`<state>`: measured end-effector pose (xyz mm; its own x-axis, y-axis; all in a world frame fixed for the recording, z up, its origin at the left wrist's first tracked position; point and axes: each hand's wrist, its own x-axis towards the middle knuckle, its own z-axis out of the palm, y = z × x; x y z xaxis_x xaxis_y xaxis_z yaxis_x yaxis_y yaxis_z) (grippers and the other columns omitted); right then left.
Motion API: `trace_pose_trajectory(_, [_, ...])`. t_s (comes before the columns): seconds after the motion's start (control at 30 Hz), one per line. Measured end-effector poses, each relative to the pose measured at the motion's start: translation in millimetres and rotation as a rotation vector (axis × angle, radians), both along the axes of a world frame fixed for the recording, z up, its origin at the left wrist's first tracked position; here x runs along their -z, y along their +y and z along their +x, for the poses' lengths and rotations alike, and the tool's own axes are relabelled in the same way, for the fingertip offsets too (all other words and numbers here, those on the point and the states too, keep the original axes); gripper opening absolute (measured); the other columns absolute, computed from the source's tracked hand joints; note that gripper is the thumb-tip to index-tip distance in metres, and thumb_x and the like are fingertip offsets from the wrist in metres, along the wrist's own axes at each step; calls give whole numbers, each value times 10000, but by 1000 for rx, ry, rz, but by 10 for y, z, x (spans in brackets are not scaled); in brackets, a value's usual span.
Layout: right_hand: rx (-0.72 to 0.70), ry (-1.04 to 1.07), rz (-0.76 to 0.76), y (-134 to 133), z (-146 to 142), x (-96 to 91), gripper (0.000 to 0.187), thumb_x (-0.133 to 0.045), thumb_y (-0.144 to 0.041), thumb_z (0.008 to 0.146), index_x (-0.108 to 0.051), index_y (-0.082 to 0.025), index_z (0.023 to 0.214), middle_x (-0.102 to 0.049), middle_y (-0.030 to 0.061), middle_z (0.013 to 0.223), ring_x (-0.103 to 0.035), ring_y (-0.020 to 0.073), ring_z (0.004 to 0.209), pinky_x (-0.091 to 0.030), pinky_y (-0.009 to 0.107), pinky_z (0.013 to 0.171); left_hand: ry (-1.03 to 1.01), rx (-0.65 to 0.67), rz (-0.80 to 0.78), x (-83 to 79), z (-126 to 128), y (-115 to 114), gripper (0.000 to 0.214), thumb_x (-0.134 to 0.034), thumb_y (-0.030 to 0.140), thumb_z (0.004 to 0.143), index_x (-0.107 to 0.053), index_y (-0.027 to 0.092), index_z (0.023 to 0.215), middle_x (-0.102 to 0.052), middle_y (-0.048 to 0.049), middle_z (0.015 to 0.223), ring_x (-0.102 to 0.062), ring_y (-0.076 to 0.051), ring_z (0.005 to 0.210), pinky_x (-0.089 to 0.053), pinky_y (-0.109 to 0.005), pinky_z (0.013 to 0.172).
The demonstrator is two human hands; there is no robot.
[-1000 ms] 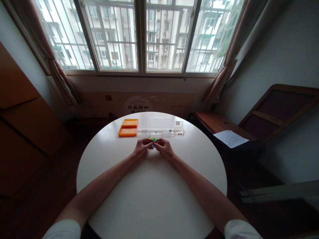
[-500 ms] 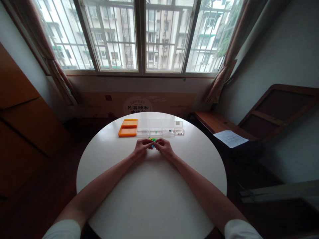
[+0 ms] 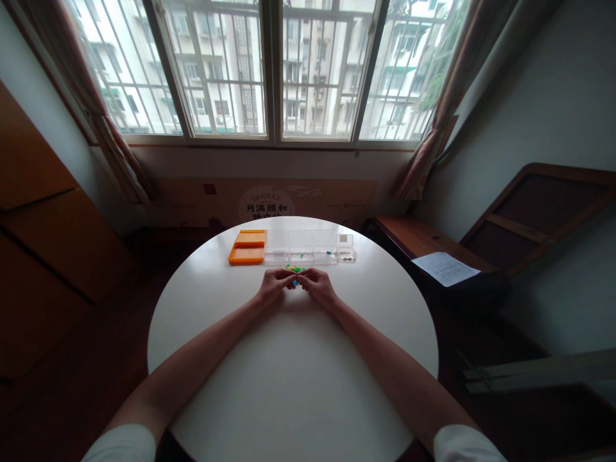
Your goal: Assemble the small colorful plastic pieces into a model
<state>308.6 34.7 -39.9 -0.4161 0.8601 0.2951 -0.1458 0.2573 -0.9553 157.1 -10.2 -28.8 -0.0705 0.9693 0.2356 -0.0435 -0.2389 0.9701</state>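
My left hand (image 3: 278,283) and my right hand (image 3: 315,284) meet over the white table (image 3: 293,372), their fingertips pinched together at one spot. Whatever sits between the fingertips is too small and too covered to name. A small blue piece (image 3: 295,282) shows just under the fingers. Right behind them lies a little heap of green and yellow pieces (image 3: 295,269), partly hidden by the hands. Farther back stand an orange tray (image 3: 247,261) and, joining it on the right, clear plastic boxes (image 3: 276,255) with a few tiny parts inside.
A small clear box (image 3: 346,255) with its lid up ends the row at the right. Beyond the table's right edge, a sheet of paper (image 3: 445,268) rests on a wooden bench (image 3: 414,234). A large printed cardboard box (image 3: 332,199) stands behind the table under the window.
Both hands stay in the same place with fingertips together. Only a very slight shift of the fingers shows; the boxes and pieces have not moved.
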Motion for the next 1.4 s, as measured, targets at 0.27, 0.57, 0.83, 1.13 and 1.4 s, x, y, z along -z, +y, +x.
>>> trace_pose_trajectory(0.27, [3,2,-1,21,-1,25,296,-675,-415,630,-626,-155,762,-614,15,591,-525,103,473,-427,228,447,-10,-6,-4,0,9,-5,330,-703,364,629,-675,76,788,-644,-64,593,-575,-124,509,-465,-235,502])
trace_pose_trajectory(0.57, [3,0,8,15,1,11,308,-667,-433,634,-630,-159,770,-612,13,581,-525,106,475,-423,230,445,-5,-6,-12,7,11,1,336,-706,371,623,-680,81,791,-653,-70,612,-580,-128,519,-466,-238,507])
trace_pose_trajectory(0.83, [5,3,8,29,-7,43,284,-661,-411,648,-616,-157,766,-604,7,586,-519,99,465,-414,224,439,-20,2,-9,16,8,4,299,-706,336,636,-678,80,787,-650,-66,604,-580,-122,515,-456,-229,505])
trace_pose_trajectory(1.13, [10,0,8,17,-2,26,284,-657,-413,651,-610,-156,762,-598,9,580,-518,102,460,-415,229,436,-19,-2,-15,18,6,8,331,-715,365,614,-675,80,778,-652,-70,608,-584,-132,519,-461,-241,508])
trace_pose_trajectory(1.4, [-10,15,12,25,-4,36,277,-671,-392,646,-604,-153,771,-601,2,583,-523,94,462,-407,211,430,-13,-2,-11,-8,19,-7,330,-711,361,619,-674,73,776,-652,-74,617,-579,-126,518,-458,-234,507])
